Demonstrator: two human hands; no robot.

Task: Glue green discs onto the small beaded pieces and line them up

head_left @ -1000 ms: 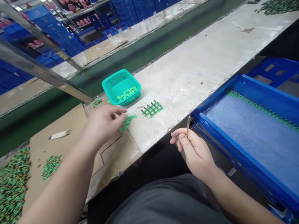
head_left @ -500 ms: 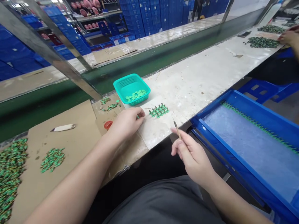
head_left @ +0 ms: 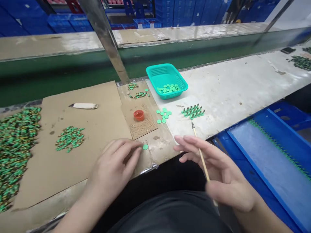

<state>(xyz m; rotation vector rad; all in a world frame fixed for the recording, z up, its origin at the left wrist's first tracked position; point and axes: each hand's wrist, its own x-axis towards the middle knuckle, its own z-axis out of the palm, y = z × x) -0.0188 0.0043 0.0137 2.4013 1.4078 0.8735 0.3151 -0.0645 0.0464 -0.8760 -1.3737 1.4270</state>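
Steady green disc (head_left: 145, 147) by its rim near the desk's (head_left: 223, 84) front edge — left hand (head_left: 114, 161) curled beside it, can't tell if gripping; right hand (head_left: 218, 171) half-curled, loosely holding paintbrush (head_left: 203, 162) — keep tip clear.

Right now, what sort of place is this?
Probably a factory workshop for hand work on small parts: there are tall stacks of blue plastic crates, a long, worn white worktop, and a large heap of small green-and-gold pieces.
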